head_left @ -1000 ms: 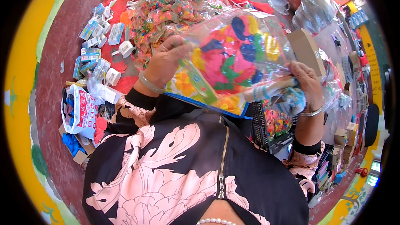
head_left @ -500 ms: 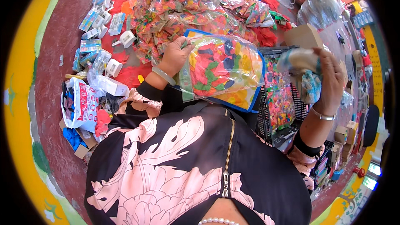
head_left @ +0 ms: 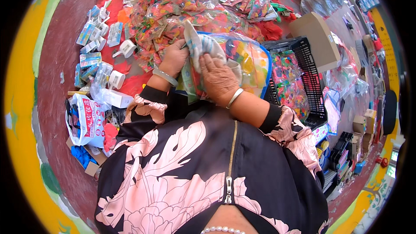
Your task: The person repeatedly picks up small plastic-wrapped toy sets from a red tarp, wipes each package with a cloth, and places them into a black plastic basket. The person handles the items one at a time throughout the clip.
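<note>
My left hand (head_left: 175, 57) is closed on the upper left edge of a clear plastic bag (head_left: 187, 87) of colourful balloons in my lap. My right hand (head_left: 218, 78) lies on a white and pale blue cloth (head_left: 209, 46), pressing it onto the bag with the fingers close together. The cloth hides most of the bag's front. Beneath the bag is a flat, blue-edged piece (head_left: 265, 67) with a coloured pattern. Its kind is hard to make out.
A large heap of similar filled bags (head_left: 173, 11) lies in front of me. At my right stands a black crate (head_left: 313, 60) with more bags, beside an open cardboard box (head_left: 320, 34). White hand pumps (head_left: 126, 48) and a white carrier bag (head_left: 84, 119) are at my left.
My right hand has swung in from the right with the cloth and laid it over the bag. My left hand still grips the bag's edge, slightly further left.
</note>
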